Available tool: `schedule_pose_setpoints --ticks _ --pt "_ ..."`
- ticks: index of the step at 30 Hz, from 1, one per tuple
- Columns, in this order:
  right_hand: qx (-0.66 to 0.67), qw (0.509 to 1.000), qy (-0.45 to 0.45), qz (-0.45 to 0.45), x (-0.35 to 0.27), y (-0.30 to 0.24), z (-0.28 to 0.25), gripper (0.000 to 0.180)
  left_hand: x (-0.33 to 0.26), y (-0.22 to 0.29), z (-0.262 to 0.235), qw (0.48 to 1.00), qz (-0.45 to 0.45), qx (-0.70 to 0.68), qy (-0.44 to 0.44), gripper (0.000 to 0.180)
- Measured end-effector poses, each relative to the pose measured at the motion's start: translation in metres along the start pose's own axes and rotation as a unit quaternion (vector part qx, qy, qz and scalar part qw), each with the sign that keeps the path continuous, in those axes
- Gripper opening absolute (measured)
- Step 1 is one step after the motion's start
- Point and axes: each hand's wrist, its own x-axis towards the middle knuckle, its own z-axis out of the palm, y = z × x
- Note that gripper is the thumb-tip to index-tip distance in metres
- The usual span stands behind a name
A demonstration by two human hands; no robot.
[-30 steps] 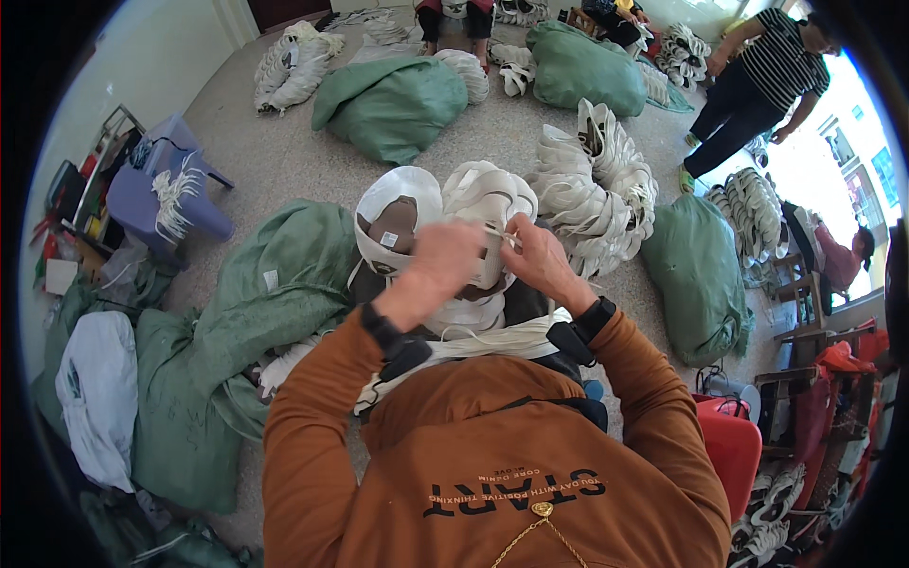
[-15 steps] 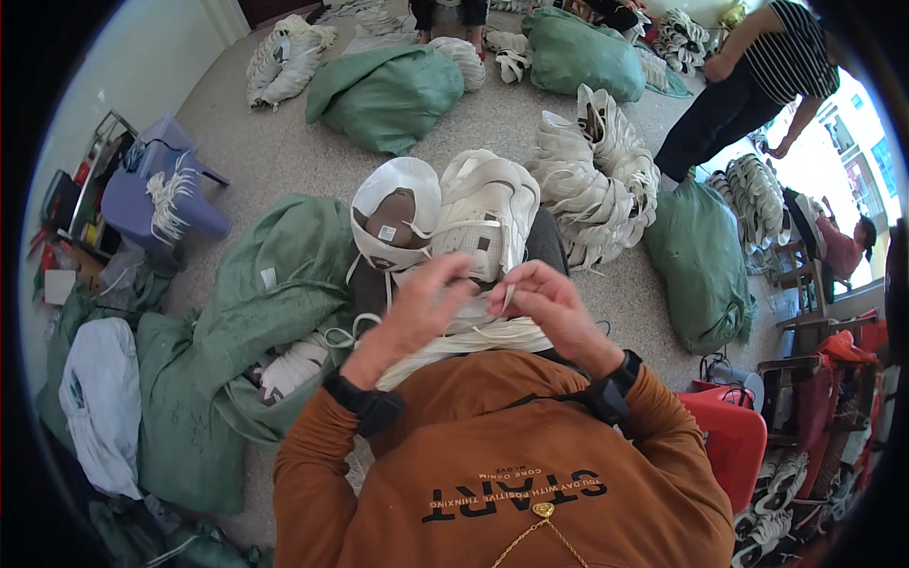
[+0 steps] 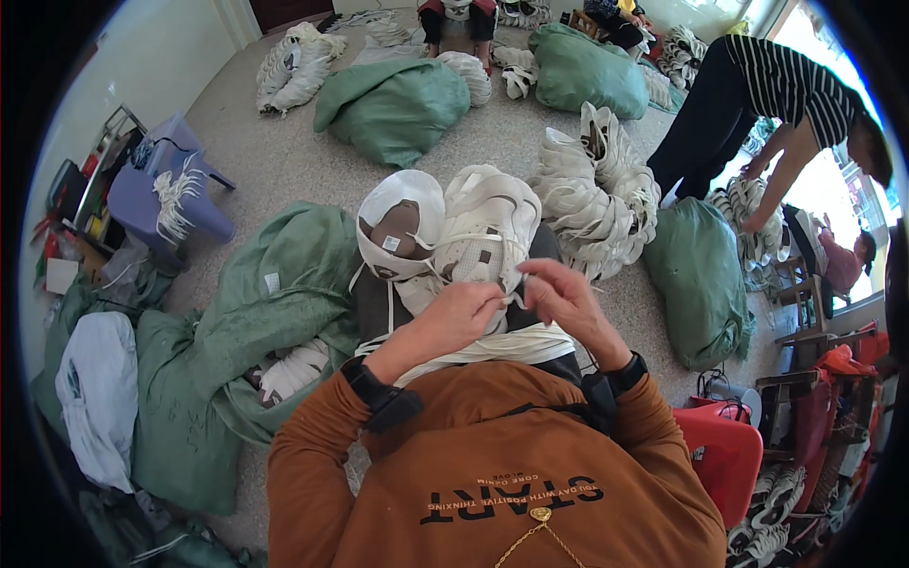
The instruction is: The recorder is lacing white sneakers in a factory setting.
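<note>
A pair of off-white sneakers rests side by side on my lap. The left sneaker (image 3: 407,204) is turned so its opening and brown insole show; the right sneaker (image 3: 488,213) has its toe pointing away from me. At the near end of the right sneaker, my left hand (image 3: 459,317) pinches a pale shoelace (image 3: 507,297). My right hand (image 3: 568,303) is just beside it, fingers bent round a small dark thing (image 3: 519,288) that I cannot make out. Below both hands, a bundle of cream laces (image 3: 502,348) lies across my lap.
Green sacks (image 3: 275,275) lie at my left, another sack (image 3: 701,275) at right. Stacked sneakers (image 3: 601,199) stand ahead on the floor. A purple stool (image 3: 170,199) holds white laces. A person in a striped top (image 3: 791,80) bends over shoes at right.
My left hand has come down and right to pinch the lace, where its fingers were spread before. The right hand has shifted slightly right. The person in stripes has bent lower.
</note>
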Motion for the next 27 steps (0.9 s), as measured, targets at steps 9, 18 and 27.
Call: schedule_pose_setpoints --ticks 9,18,27 --pt "-0.049 0.999 0.011 0.000 -0.010 0.030 -0.077 0.031 -0.016 -0.015 -0.026 0.991 -0.109 -0.047 -0.069 0.021" --pt "-0.161 0.970 0.087 -0.157 -0.004 0.045 -0.024 0.019 -0.019 -0.004 -0.017 0.984 -0.147 -0.015 -0.096 0.017" --pt "-0.135 0.980 0.028 -0.141 -0.006 0.043 -0.040 0.016 -0.001 -0.011 -0.023 0.983 -0.161 -0.024 -0.084 0.019"
